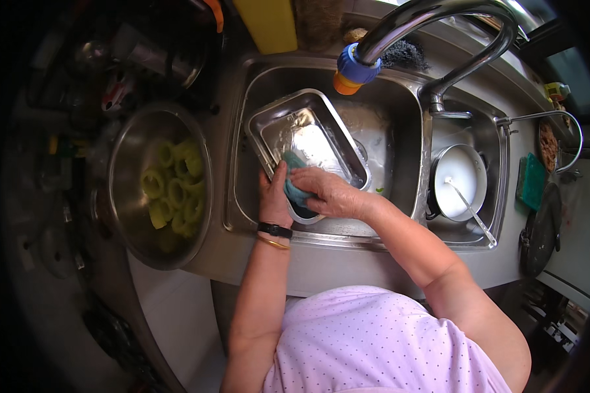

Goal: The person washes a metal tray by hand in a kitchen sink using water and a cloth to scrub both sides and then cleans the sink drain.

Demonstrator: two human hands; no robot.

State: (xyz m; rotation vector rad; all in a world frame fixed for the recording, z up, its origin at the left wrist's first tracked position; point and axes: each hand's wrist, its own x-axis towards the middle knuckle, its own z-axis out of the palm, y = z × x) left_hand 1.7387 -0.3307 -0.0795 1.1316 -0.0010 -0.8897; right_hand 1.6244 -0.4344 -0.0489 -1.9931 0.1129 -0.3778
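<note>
A rectangular stainless steel tray [344, 131] is tilted over the larger basin [403, 147] of a steel double sink. My left hand [274, 196] grips the tray's left side, thumb over the rim, its other fingers hidden behind it. Pressed into the tray's near left corner is a blue-green cloth [297, 193], held by my right hand [329, 191]. The tray's inside looks wet and shiny. Over the basin's far side hangs the faucet's blue and orange nozzle [356, 69]; no stream of water shows below it.
Left of the sink stands a large steel bowl [128, 196] with pale green hollow vegetable rings [177, 191]. The smaller basin holds a pot [481, 184] of whitish liquid with a ladle [472, 211] in it. Beyond the sink are a yellow board [268, 24] and a dark scouring pad [404, 54].
</note>
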